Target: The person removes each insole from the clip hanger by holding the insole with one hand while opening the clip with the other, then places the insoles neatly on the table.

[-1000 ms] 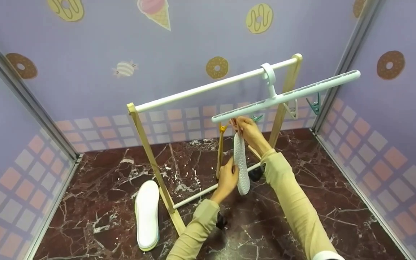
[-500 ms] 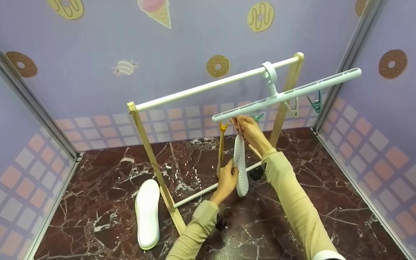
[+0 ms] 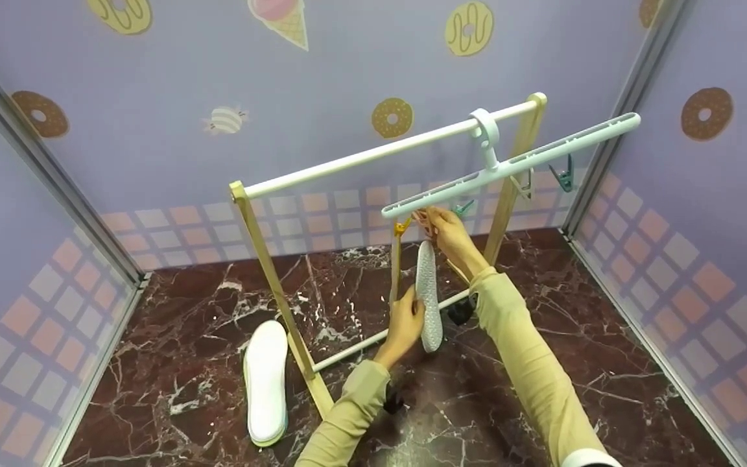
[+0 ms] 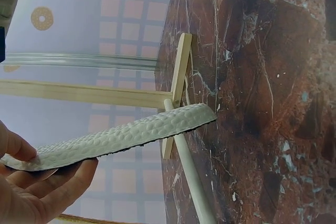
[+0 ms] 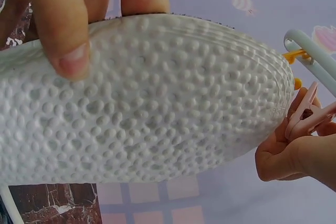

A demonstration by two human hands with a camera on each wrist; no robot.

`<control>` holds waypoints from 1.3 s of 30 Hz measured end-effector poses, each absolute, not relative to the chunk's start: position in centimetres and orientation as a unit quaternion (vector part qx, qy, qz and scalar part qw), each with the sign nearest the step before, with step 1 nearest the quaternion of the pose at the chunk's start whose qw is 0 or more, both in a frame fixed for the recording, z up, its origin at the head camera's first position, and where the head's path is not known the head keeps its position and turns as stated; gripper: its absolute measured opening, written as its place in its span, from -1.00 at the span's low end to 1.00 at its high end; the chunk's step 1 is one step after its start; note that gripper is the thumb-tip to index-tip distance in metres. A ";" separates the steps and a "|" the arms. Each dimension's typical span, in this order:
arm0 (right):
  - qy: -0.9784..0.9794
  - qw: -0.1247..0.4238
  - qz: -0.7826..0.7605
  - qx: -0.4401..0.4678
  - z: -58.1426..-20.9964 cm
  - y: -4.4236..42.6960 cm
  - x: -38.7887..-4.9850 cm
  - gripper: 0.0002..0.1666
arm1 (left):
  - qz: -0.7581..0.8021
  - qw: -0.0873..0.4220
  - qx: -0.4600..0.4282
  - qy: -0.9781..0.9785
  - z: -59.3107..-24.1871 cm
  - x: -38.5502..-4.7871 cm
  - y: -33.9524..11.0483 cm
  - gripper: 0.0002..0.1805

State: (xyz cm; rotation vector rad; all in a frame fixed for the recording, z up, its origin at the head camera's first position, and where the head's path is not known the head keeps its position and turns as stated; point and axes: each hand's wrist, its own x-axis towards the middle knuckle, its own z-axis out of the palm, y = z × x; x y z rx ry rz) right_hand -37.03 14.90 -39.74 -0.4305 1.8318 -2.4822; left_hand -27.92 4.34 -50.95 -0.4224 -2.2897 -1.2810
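Note:
My left hand (image 3: 406, 321) pinches a white, bumpy-surfaced insole (image 3: 428, 298) at its edge and holds it upright below the hanger. In the left wrist view the thumb lies on the bumpy face of the insole (image 4: 131, 132) and the fingers are beneath. My right hand (image 3: 451, 233) pinches a pink clothespin (image 5: 310, 116) under the left end of the pale hanger (image 3: 451, 191). The insole's upper end (image 5: 252, 77) is close to the clothespin; whether they touch I cannot tell. Beside the clothespin, an orange clip (image 3: 401, 227) hangs at the hanger's end.
The hanger hooks over the white rail of a wooden-sided rack (image 3: 373, 150). Green and pale clips, including a green clip (image 3: 565, 178), hang along its right part. Another white insole (image 3: 266, 383) lies on the dark marbled floor (image 3: 185, 337) left of the rack. Patterned walls enclose the space.
The insole has shifted slightly left with my left hand. The hanger's right end has swung a little upward and left in view. My right hand keeps its grip on the pink clothespin.

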 end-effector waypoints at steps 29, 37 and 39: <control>0.661 0.019 -0.732 -0.164 -40.2 14.9 -36.1 -0.51 | -0.461 0.250 -0.125 -0.842 -51.4 -27.2 2.6 -0.83; 0.669 0.041 -0.725 -0.160 -40.8 15.7 -35.6 -0.48 | -0.473 0.245 -0.123 -0.837 -51.3 -27.1 2.4 -0.93; 0.671 0.050 -0.722 -0.163 -40.9 15.9 -35.4 -0.46 | -0.472 0.248 -0.122 -0.837 -51.4 -27.0 2.4 -0.93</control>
